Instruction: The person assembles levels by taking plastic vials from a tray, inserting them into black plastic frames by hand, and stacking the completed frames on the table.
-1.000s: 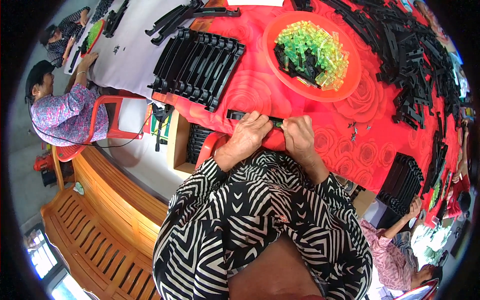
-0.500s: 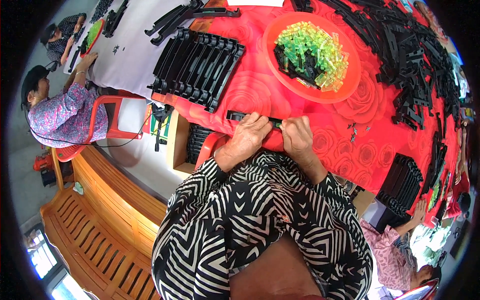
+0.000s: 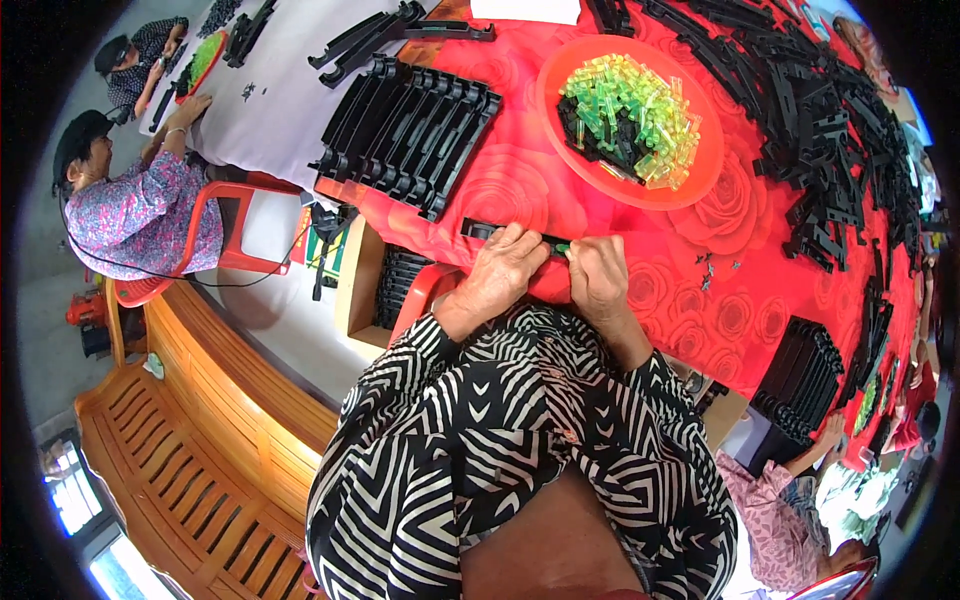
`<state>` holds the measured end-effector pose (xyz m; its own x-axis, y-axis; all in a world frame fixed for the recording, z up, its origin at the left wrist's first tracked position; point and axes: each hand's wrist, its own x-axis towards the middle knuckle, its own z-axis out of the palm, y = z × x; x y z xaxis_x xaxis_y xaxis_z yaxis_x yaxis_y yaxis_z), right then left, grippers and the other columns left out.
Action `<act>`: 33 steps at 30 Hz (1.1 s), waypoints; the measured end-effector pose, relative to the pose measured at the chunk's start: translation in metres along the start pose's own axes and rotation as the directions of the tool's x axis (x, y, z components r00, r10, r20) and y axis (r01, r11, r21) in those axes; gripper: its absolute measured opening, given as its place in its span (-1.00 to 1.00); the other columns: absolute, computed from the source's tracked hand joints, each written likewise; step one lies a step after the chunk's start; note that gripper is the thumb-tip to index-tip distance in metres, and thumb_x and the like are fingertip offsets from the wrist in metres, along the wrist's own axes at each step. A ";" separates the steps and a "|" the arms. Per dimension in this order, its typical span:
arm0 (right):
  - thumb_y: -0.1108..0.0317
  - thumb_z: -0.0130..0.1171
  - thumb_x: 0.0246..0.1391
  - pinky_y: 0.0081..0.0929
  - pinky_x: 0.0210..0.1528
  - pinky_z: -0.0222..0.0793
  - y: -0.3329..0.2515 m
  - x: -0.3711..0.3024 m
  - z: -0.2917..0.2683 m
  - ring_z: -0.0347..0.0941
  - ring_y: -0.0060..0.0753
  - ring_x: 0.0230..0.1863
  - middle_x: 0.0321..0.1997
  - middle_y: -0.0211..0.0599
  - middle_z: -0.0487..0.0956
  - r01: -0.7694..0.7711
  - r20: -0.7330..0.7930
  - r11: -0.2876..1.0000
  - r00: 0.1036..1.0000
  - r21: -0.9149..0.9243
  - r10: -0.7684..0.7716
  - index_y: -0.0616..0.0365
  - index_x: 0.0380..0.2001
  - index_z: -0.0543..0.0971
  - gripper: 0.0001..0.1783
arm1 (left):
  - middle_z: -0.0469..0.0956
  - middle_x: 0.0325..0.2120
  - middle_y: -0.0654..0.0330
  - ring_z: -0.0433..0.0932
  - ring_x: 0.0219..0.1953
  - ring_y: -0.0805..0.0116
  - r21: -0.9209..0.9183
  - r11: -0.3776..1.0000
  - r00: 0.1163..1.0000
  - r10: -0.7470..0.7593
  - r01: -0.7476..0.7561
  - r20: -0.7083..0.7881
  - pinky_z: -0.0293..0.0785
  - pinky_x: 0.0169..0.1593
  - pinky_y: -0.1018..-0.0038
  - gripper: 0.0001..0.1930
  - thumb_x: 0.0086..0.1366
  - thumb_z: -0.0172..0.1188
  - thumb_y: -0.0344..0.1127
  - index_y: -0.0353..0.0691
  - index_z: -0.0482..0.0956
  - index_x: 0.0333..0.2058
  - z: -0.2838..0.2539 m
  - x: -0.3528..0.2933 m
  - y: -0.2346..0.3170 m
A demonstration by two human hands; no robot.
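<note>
My left hand [image 3: 505, 268] grips a long black plastic strip [image 3: 480, 229] that lies along the near edge of the red flowered tablecloth [image 3: 640, 250]. My right hand [image 3: 597, 277] pinches the same strip a little further right, where a small green piece [image 3: 562, 247] shows between the two hands. Both hands rest on the table edge, just above my black-and-white zigzag sleeves. Most of the strip is hidden under my fingers.
An orange dish [image 3: 700, 170] with green clear pieces and black bits sits beyond my hands. A row of black strips [image 3: 410, 130] stands at left, a big heap of them [image 3: 830, 120] at right. Other people sit at far left [image 3: 140, 210] and lower right [image 3: 780, 500]. A wooden bench [image 3: 190, 440] stands behind.
My hands stay on the strip with only slight shifts of the fingers. The person at far left has moved an arm a little.
</note>
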<state>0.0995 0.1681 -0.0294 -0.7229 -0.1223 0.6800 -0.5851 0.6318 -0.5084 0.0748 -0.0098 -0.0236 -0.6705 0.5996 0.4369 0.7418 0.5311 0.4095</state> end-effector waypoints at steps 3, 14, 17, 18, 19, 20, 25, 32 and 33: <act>0.65 0.20 -0.09 -0.29 -0.37 0.30 0.000 0.002 -0.002 0.38 -0.11 -0.43 -0.41 -0.12 0.50 -0.006 0.018 1.000 1.000 -0.017 0.006 0.30 -0.42 0.51 -0.88 | 0.41 -0.39 0.16 0.41 -0.27 0.19 0.030 1.000 1.000 -0.003 0.003 0.002 0.38 -0.20 0.34 -0.76 -0.05 0.12 -0.44 -0.30 0.53 -0.32 0.000 -0.001 0.000; 0.67 0.19 -0.11 -0.30 -0.36 0.29 -0.001 0.002 0.000 0.36 -0.12 -0.42 -0.42 -0.13 0.50 -0.033 0.040 0.999 0.999 0.005 0.033 0.30 -0.43 0.51 -0.87 | 0.40 -0.37 0.19 0.40 -0.24 0.20 0.010 0.999 0.996 -0.048 0.047 0.071 0.40 -0.17 0.33 -0.70 -0.02 0.14 -0.41 -0.25 0.57 -0.23 -0.005 0.000 0.002; 0.68 0.20 -0.11 -0.31 -0.38 0.29 0.000 0.005 0.000 0.35 -0.12 -0.43 -0.41 -0.13 0.49 -0.015 0.066 1.000 0.998 -0.021 0.016 0.31 -0.42 0.50 -0.86 | 0.40 -0.37 0.18 0.40 -0.24 0.19 0.011 1.000 0.996 -0.024 0.023 0.085 0.40 -0.18 0.33 -0.72 0.00 0.12 -0.39 -0.25 0.57 -0.24 -0.005 0.003 0.002; 0.68 0.20 -0.12 -0.32 -0.39 0.29 -0.002 0.006 0.003 0.35 -0.11 -0.43 -0.40 -0.12 0.49 0.013 0.060 0.999 0.998 -0.043 -0.010 0.32 -0.42 0.50 -0.86 | 0.40 -0.37 0.18 0.40 -0.24 0.19 0.012 1.000 0.996 -0.025 0.024 0.086 0.40 -0.18 0.33 -0.72 0.00 0.12 -0.39 -0.25 0.57 -0.24 -0.005 0.002 0.001; 0.69 0.20 -0.12 -0.32 -0.39 0.29 -0.003 0.006 0.005 0.35 -0.11 -0.43 -0.39 -0.12 0.49 0.040 0.053 0.997 0.998 -0.064 -0.037 0.33 -0.42 0.50 -0.85 | 0.40 -0.36 0.18 0.39 -0.23 0.19 0.022 1.000 0.994 -0.021 0.018 0.104 0.40 -0.18 0.33 -0.72 0.00 0.11 -0.38 -0.25 0.56 -0.25 -0.005 0.002 0.000; 0.69 0.20 -0.12 -0.32 -0.39 0.29 -0.003 0.005 0.006 0.35 -0.11 -0.43 -0.39 -0.12 0.49 0.041 0.051 0.997 0.998 -0.062 -0.038 0.33 -0.42 0.50 -0.85 | 0.40 -0.36 0.17 0.39 -0.23 0.19 0.033 0.999 0.992 -0.017 0.013 0.122 0.39 -0.18 0.33 -0.73 0.01 0.10 -0.38 -0.25 0.56 -0.25 -0.005 0.001 0.000; 0.68 0.19 -0.11 -0.31 -0.40 0.29 -0.001 0.002 0.006 0.34 -0.09 -0.42 -0.41 -0.10 0.47 0.052 0.029 0.996 0.998 -0.074 -0.050 0.33 -0.42 0.50 -0.86 | 0.39 -0.39 0.18 0.38 -0.29 0.18 0.045 0.999 0.996 0.019 -0.023 0.087 0.38 -0.21 0.33 -0.72 -0.03 0.09 -0.42 -0.26 0.57 -0.26 -0.004 0.004 0.001; 0.64 0.16 -0.06 -0.24 -0.34 0.30 -0.008 0.005 0.000 0.36 -0.10 -0.39 -0.40 -0.13 0.47 -0.012 0.079 0.996 0.997 -0.083 0.019 0.31 -0.33 0.49 -0.84 | 0.42 -0.35 0.15 0.41 -0.25 0.18 0.105 0.994 0.998 0.034 -0.040 0.058 0.39 -0.17 0.34 -0.69 -0.02 0.10 -0.36 -0.29 0.56 -0.25 -0.003 0.000 0.004; 0.64 0.16 -0.06 -0.24 -0.34 0.30 -0.010 0.007 -0.005 0.36 -0.10 -0.39 -0.40 -0.13 0.47 -0.003 0.073 0.997 0.997 -0.081 0.009 0.31 -0.33 0.49 -0.84 | 0.42 -0.35 0.15 0.41 -0.25 0.18 0.115 0.992 0.998 0.037 -0.043 0.052 0.39 -0.17 0.34 -0.69 -0.02 0.10 -0.36 -0.29 0.56 -0.25 -0.003 0.001 0.006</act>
<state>0.1025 0.1651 -0.0169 -0.7528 -0.1726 0.6352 -0.5516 0.6920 -0.4657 0.0790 -0.0082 -0.0181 -0.6410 0.6490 0.4098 0.7664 0.5701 0.2958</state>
